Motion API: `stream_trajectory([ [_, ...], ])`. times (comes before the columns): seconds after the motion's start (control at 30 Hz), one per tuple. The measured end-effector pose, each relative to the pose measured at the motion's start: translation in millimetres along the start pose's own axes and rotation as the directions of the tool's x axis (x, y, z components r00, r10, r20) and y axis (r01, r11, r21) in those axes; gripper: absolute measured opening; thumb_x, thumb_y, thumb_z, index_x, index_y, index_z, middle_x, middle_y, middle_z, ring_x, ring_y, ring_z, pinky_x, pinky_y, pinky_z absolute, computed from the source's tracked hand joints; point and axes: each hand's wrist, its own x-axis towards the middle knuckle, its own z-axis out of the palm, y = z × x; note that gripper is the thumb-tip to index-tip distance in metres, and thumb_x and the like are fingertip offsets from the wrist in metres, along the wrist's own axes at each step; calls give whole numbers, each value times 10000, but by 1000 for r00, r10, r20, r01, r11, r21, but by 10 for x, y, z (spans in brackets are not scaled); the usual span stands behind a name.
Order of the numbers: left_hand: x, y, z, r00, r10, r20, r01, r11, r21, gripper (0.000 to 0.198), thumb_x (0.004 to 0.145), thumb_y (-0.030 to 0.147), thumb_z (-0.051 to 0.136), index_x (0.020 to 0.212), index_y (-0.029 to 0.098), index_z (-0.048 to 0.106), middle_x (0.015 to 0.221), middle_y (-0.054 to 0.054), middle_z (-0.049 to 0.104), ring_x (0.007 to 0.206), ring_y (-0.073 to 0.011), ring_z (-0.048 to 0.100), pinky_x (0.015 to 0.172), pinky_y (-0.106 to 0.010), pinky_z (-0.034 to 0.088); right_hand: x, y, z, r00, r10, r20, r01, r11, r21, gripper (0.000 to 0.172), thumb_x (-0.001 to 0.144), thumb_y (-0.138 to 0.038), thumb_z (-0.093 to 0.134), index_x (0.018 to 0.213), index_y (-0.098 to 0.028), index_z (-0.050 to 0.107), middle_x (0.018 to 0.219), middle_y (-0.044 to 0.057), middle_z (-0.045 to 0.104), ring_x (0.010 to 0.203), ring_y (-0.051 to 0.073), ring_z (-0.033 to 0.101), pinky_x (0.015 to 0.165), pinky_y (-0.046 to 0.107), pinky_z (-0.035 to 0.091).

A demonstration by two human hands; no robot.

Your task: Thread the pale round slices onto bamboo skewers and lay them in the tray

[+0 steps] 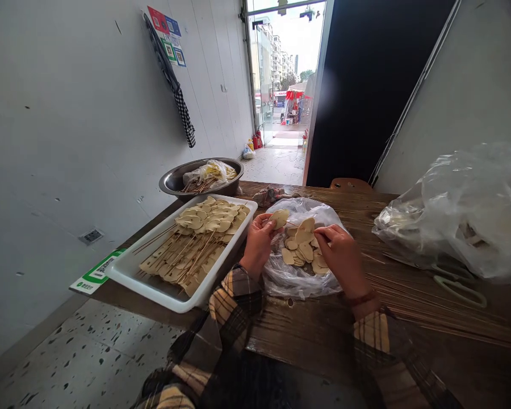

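Observation:
My left hand is closed on a pale round slice, pinched between thumb and fingers. My right hand is closed in a pinch on a thin bamboo skewer with another slice on it, pointing toward the left hand. Both hands hover over an open clear plastic bag holding several loose slices. Left of the hands, a white tray holds several finished skewers of slices.
A metal bowl with skewers and a bag stands behind the tray. Loose bamboo skewers lie across the wooden table. A large plastic bag and white scissor handles sit at right. An open doorway lies ahead.

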Motion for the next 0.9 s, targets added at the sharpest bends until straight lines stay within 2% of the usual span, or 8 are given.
stream_trajectory([
  [0.43, 0, -31, -1, 999, 35, 1, -35, 999, 33, 247, 660, 226, 774, 839, 158, 617, 883, -21, 651, 841, -149, 641, 813, -329, 540, -5, 15, 11, 1000, -28, -5, 28, 998, -64, 260, 948, -336, 498, 906, -214, 724, 912, 62, 690, 846, 212, 625, 771, 325, 448],
  [0.63, 2, -31, 1, 999, 51, -12, -51, 997, 53, 285, 634, 268, 798, 817, 164, 605, 861, -4, 634, 829, -146, 638, 821, -336, 538, 1, 6, 15, 999, -47, -5, 46, 995, -87, 252, 951, -323, 496, 905, -218, 720, 920, 61, 690, 852, 212, 614, 775, 322, 436],
  [0.9, -19, -40, 28, 998, 65, -3, -65, 993, 94, 266, 629, 271, 795, 803, 156, 631, 823, 2, 627, 771, -119, 619, 771, -272, 514, 5, -21, 9, 998, -58, -7, 57, 986, -154, 242, 958, -300, 495, 903, -216, 716, 916, 65, 692, 850, 214, 610, 777, 324, 417],
])
